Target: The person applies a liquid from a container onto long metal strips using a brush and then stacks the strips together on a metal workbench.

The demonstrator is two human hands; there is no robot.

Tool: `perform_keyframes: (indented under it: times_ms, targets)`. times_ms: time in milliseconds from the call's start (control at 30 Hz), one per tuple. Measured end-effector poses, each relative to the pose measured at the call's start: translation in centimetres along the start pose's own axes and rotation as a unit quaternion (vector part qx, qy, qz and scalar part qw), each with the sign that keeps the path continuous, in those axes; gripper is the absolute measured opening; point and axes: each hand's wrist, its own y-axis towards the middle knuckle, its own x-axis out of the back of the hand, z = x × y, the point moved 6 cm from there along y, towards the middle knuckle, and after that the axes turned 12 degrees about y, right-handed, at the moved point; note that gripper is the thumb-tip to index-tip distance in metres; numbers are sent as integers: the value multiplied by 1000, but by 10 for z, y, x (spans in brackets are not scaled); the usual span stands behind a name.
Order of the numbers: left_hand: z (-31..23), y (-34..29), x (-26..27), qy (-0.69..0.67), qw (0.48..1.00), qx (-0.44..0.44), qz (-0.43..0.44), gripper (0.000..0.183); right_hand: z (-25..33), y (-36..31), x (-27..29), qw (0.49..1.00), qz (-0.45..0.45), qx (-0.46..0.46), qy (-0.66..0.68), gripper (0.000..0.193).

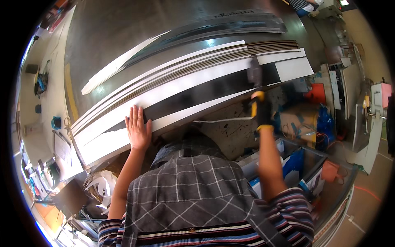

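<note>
My bare left hand point(139, 127) lies flat on a white board point(101, 149), its fingers stretched out beside the left part of a long black strip point(201, 89). The strip runs along the board from my left hand toward the right. My right hand point(262, 110), in a black and yellow glove, is closed around a dark long-shaped tool point(254, 74), smeared by motion. The tool reaches over the right part of the black strip; its exact kind does not show. A thin pale strip point(224, 120) stretches leftward from beside my right hand.
Behind the board lie several thin brown-edged strips point(193, 66) and a long dark panel stack point(210, 33) on the grey table point(123, 24). A frame bin point(321, 156) with blue and white scraps stands at the right. White offcuts point(102, 185) fill the lower left. Another person point(302, 5) is at the top right.
</note>
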Motion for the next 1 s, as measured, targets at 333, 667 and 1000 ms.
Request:
perform_keyframes:
  times_ms: [333, 667, 1000]
  targets:
    - [31, -12, 9, -170, 985, 17, -24, 79, 33, -99, -95, 983, 89, 136, -82, 36]
    - [178, -147, 33, -222, 957, 167, -81, 82, 80, -297, -380, 907, 335, 181, -181, 53]
    - [257, -281, 37, -330, 872, 347, -106, 73, 139, -398, -591, 814, 529, 167, -173, 37]
